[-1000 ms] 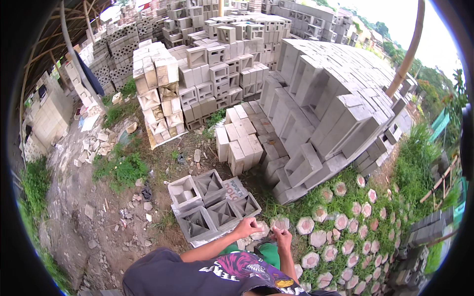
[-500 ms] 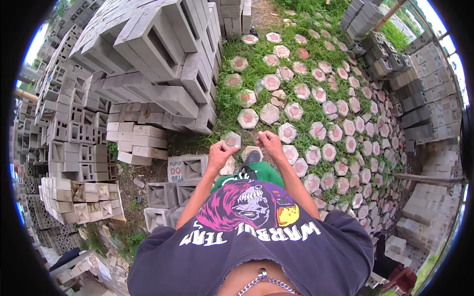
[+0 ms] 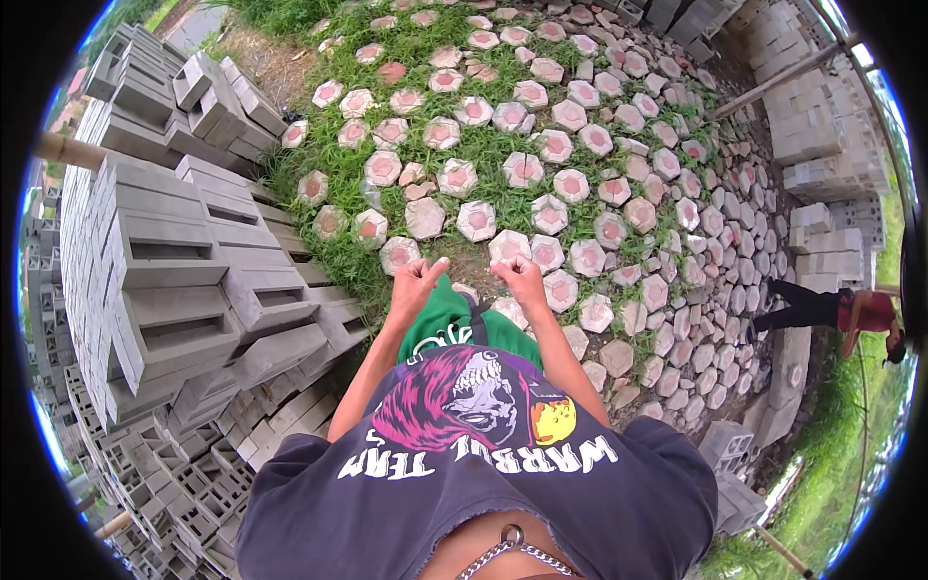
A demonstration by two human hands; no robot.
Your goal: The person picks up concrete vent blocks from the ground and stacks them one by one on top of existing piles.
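Note:
My left hand (image 3: 418, 285) is closed in a loose fist in front of my waist, thumb toward the middle, with nothing visible in it. Level with it, my right hand (image 3: 521, 280) is curled shut too, a short gap between the two. Both are raised over my green shorts (image 3: 447, 307) and touch nothing that I can see. Below and beyond them lie hexagonal paving stones (image 3: 457, 178), pale with pinkish centres, set apart in the grass. One paving stone (image 3: 399, 255) shows just past my left hand.
A tall stack of grey hollow concrete blocks (image 3: 174, 261) rises close on my left. More blocks (image 3: 822, 135) are piled along the right, by a wooden pole (image 3: 773, 82). At the far right stands another person (image 3: 863, 309) in a red top. Grass (image 3: 319, 159) grows between the pavers.
My view has turned to the right and moved forward along the pavers. The block stack now sits farther left, and the other person shows more fully. My hands stay closed.

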